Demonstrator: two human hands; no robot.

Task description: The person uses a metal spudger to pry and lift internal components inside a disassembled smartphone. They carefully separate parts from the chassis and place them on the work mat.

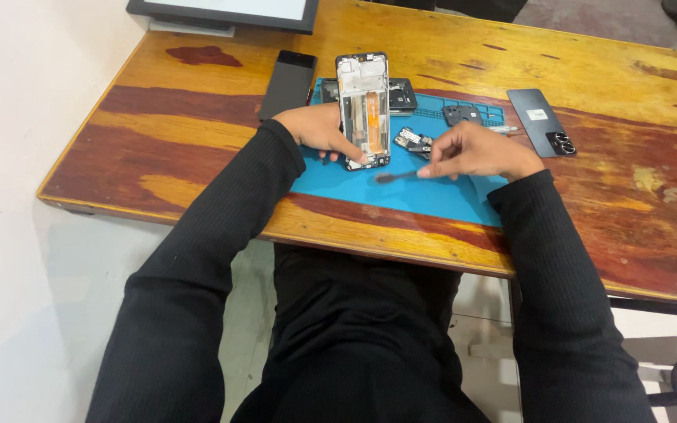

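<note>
Left fingers: the fingers (pixel 348 150) are closed around the lower part of an opened phone frame (pixel 363 110), the thumb side on its left edge.
Left hand: the left hand (pixel 316 129) holds the frame upright and a little tilted, its bottom end just above the mat.
Phone frame: it has no back cover; the silver inner plate and an orange-brown part in the middle are visible. It stands over the left half of the mat.
Right fingers: the fingertips (pixel 431 168) are pinched together on the end of a thin dark tool (pixel 398 176).
Right hand: the right hand (pixel 476 152) is over the middle of the mat, the tool pointing left towards the bottom of the frame. The tool tip is blurred; I cannot tell whether it touches the frame.
Mat: a blue work mat (pixel 440 196) lies on the wooden table (pixel 197 149) under both hands.
Small parts: a dark small board piece (pixel 413 141) lies on the mat between the two hands; another dark piece (pixel 461 114) is near the far edge.
Left of mat: a black phone screen (pixel 288 83) lies flat on the table.
Right of mat: a dark back cover with camera rings (pixel 542 121) lies flat, well apart from the hands.
Far edge: a monitor base (pixel 225 14) stands at the table corner.
Sleeves: both arms wear black ribbed sleeves (pixel 221 235).
</note>
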